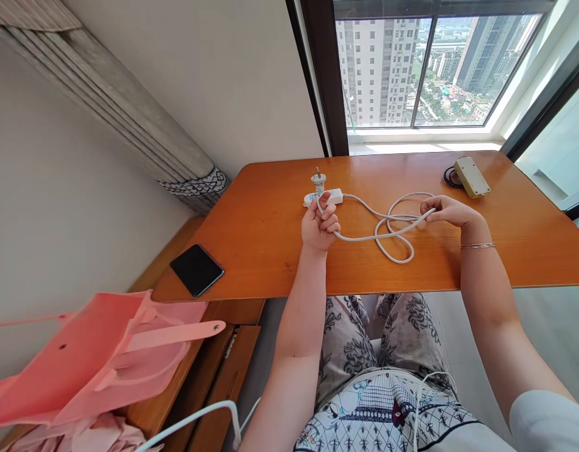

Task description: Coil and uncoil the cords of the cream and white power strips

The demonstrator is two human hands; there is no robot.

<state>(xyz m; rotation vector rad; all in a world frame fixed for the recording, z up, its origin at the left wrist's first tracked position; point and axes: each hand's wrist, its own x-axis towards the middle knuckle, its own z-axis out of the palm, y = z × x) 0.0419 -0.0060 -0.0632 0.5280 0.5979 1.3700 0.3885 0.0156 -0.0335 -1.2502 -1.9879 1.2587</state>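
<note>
My left hand (320, 225) is closed around the plug end of a white power cord, above the wooden table. The plug (318, 181) sticks up past my fingers with its prongs pointing away from me. Just behind that hand lies a white power strip (335, 196), partly hidden by my fingers. From it the cord (394, 233) runs right in loose, crossing loops on the tabletop. My right hand (447, 210) pinches a stretch of this cord between thumb and fingers, to the right of the loops.
On the wooden table (261, 232), a black phone (196, 270) lies near the left edge. A beige box-shaped device (471, 177) with a coiled black cable (452, 177) rests at the back right. A pink bag (96, 358) stands at the lower left. Beyond the table is a window (414, 75).
</note>
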